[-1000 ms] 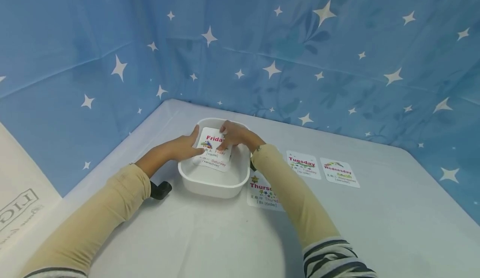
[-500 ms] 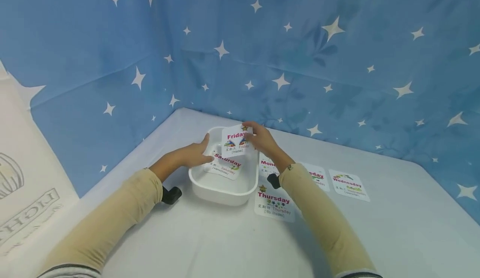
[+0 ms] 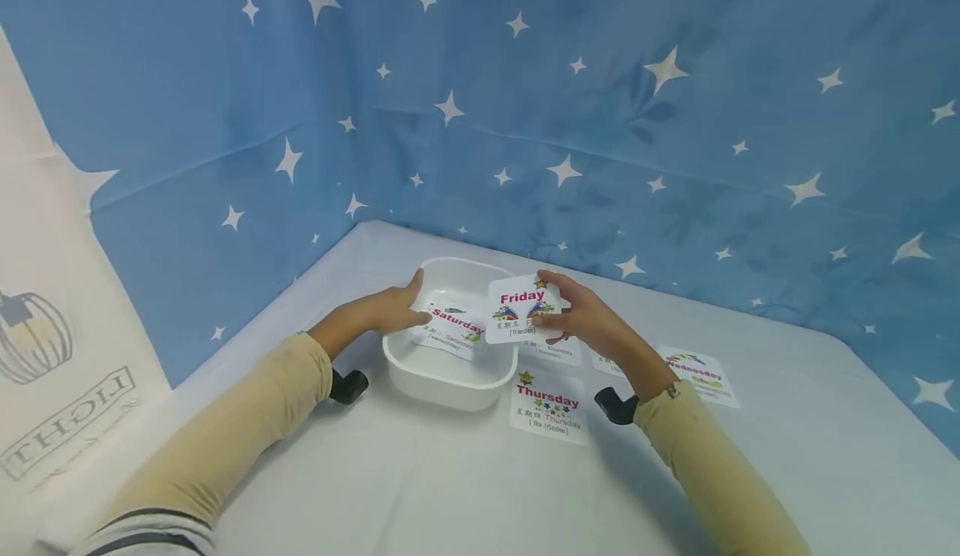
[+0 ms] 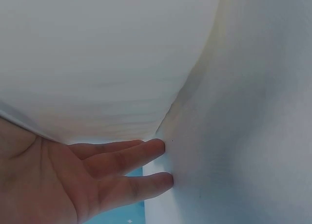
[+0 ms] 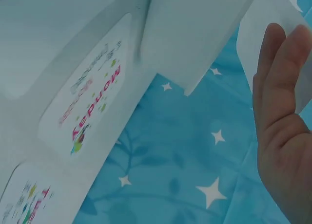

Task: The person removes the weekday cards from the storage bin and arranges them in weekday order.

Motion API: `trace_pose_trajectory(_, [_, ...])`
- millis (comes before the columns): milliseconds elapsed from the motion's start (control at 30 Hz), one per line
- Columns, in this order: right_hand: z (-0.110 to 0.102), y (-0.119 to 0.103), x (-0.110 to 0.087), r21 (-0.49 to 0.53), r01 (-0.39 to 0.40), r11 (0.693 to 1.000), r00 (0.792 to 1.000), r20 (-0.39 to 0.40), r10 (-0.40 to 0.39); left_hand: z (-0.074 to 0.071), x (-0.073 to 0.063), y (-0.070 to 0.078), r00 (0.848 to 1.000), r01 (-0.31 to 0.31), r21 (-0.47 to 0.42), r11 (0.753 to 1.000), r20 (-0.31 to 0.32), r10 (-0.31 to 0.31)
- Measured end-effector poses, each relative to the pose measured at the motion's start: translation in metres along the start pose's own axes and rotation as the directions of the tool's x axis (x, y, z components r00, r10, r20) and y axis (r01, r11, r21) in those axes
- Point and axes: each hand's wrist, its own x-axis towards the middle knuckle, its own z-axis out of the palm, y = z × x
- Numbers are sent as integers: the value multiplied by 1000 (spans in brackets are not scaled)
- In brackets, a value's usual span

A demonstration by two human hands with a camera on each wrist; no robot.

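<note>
In the head view my right hand (image 3: 588,314) pinches the white Friday card (image 3: 510,310) by its right side, holding it up over the right rim of a white plastic basin (image 3: 450,393). The card's blank back shows beside my fingers in the right wrist view. My left hand (image 3: 386,310) grips the basin's left rim, thumb over the top. Along the outer wall lie its fingers (image 4: 126,158) in the left wrist view; the thumb is hidden there. Inside the basin lies the Saturday card (image 3: 447,337), face up.
The Thursday card (image 3: 550,410) lies right of the basin on the white tabletop (image 3: 450,489). Behind it is the Monday card (image 3: 551,349), partly covered by the Friday card. A Wednesday card (image 3: 697,377) lies farther right. Blue star-patterned cloth (image 3: 525,122) hangs behind the table.
My right hand has lifted the Friday card off the Saturday card and carried it right, from inside the basin to over its right rim. My left hand stays at the left rim.
</note>
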Motion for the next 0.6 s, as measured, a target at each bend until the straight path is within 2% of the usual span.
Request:
trace_pose_trajectory(167, [-4,3,-16,12,32,999,999,22,-32,-13,-13,-13,1000,29,3,1000,-1,-29])
trace_pose_trajectory(300, [-11,10,-29,-4,33,999,999,11,-33,-25,-23,-21,1000,19,14,1000,-1,-19])
trace_pose_trajectory(467, [-24,24,-51,-89,-41,995,999,20,43,-33,-28,-23,1000,1,46,999,-8,-1])
trace_pose_trajectory(600, [-34,32,-59,-184,-71,980,992,89,89,-34,-33,-29,1000,8,50,999,-12,-7])
